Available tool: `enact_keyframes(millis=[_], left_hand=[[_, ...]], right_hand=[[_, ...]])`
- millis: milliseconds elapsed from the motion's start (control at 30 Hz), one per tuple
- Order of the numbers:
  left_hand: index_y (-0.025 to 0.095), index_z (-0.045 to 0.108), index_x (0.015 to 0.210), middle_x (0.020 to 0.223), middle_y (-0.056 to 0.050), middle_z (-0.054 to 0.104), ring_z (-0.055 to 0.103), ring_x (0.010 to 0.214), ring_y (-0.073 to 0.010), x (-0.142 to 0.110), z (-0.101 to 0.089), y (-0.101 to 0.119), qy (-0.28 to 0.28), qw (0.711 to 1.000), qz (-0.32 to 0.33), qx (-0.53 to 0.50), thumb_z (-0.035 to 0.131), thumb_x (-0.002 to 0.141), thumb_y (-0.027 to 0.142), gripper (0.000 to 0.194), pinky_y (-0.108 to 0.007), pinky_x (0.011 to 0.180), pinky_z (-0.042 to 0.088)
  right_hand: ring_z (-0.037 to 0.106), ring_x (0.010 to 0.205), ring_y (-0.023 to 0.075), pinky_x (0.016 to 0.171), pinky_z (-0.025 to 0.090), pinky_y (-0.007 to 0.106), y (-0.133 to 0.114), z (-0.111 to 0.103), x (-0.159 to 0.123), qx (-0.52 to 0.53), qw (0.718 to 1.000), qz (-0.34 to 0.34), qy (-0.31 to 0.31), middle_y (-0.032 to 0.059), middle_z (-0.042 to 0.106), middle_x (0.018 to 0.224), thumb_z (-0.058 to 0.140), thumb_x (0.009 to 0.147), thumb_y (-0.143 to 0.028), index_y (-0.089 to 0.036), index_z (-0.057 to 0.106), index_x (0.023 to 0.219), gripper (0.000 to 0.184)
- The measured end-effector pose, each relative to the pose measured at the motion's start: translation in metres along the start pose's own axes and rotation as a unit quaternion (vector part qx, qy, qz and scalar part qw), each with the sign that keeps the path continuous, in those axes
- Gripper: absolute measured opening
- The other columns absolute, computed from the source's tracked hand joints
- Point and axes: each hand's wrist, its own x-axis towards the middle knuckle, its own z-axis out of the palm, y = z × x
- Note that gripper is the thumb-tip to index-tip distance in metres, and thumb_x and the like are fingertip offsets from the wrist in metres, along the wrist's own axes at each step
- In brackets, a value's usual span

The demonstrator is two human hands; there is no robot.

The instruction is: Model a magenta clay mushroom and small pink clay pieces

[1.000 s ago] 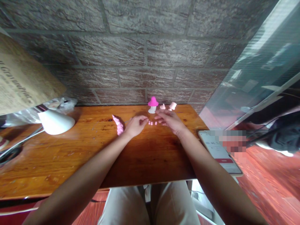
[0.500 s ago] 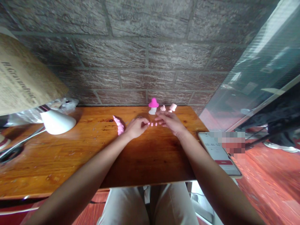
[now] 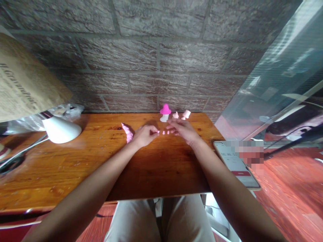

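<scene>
My left hand [image 3: 145, 135] is closed in a pinch, with a small pink clay piece [image 3: 158, 132] at its fingertips, low over the wooden table. To the right, two more pink bits [image 3: 166, 132] lie in a short row between my hands. My right hand [image 3: 183, 130] hovers beside them, its fingers loosely apart and seemingly holding nothing. Behind the hands stands a mushroom figure [image 3: 165, 110] with a bright pink cap and white stem. A long, wrinkled pink clay strip [image 3: 128, 133] lies left of my left hand.
Two pale pink shapes, a small one [image 3: 175, 115] and a larger one [image 3: 186, 114], sit near the stone-pattern wall [image 3: 141, 57]. A phone [image 3: 234, 164] rests at the table's right edge. On the left are a white lamp-like object [image 3: 62, 129], a brown paper bag [image 3: 27, 80] and cables.
My left hand has shifted slightly left with the small pink piece at its fingertips. My right hand stays almost in place. The view has tilted a little.
</scene>
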Motion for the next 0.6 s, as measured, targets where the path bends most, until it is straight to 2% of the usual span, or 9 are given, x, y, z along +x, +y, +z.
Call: enact_keyframes(millis=[200, 333, 433, 600], left_hand=[[0.020, 0.073, 0.086, 0.086, -0.003, 0.076, 0.066, 0.074, -0.0172, 0.000, 0.001, 0.000, 0.016, 1.000, 0.001, -0.012, 0.065, 0.080, 0.028, 0.012, -0.027, 0.071, 0.049], [0.021, 0.074, 0.089, 0.084, -0.003, 0.076, 0.066, 0.074, -0.0174, -0.001, 0.001, 0.002, 0.017, 1.000, 0.017, -0.017, 0.064, 0.080, 0.026, 0.014, -0.027, 0.072, 0.050], [0.020, 0.075, 0.086, 0.081, -0.003, 0.076, 0.067, 0.073, -0.0176, 0.000, 0.001, 0.002, 0.013, 0.999, 0.014, -0.044, 0.064, 0.080, 0.026, 0.014, -0.027, 0.071, 0.051], [0.019, 0.075, 0.085, 0.087, -0.004, 0.077, 0.068, 0.075, -0.0183, 0.000, 0.003, 0.003, 0.036, 0.997, -0.001, -0.064, 0.064, 0.081, 0.026, 0.013, -0.028, 0.073, 0.051]], right_hand=[[0.060, 0.052, 0.0046, 0.047, 0.038, 0.013, 0.001, 0.000, 0.000, -0.010, 1.000, -0.001, -0.006, 0.0000, 0.074, 0.073, 0.065, 0.090, -0.023, -0.018, 0.071, 0.089, 0.008], [0.060, 0.053, 0.0059, 0.047, 0.039, 0.014, 0.005, -0.001, 0.002, -0.023, 1.000, -0.017, -0.002, 0.0008, 0.075, 0.073, 0.071, 0.085, -0.027, -0.018, 0.071, 0.088, 0.010], [0.061, 0.053, 0.0079, 0.046, 0.040, 0.017, 0.010, -0.002, 0.006, -0.043, 0.997, -0.062, -0.010, 0.0003, 0.073, 0.070, 0.075, 0.080, -0.029, -0.017, 0.070, 0.087, 0.015], [0.062, 0.056, 0.0112, 0.060, 0.049, 0.023, 0.018, -0.004, 0.011, -0.107, 0.982, -0.155, -0.020, -0.0009, 0.070, 0.066, 0.072, 0.081, -0.027, -0.017, 0.071, 0.085, 0.010]])
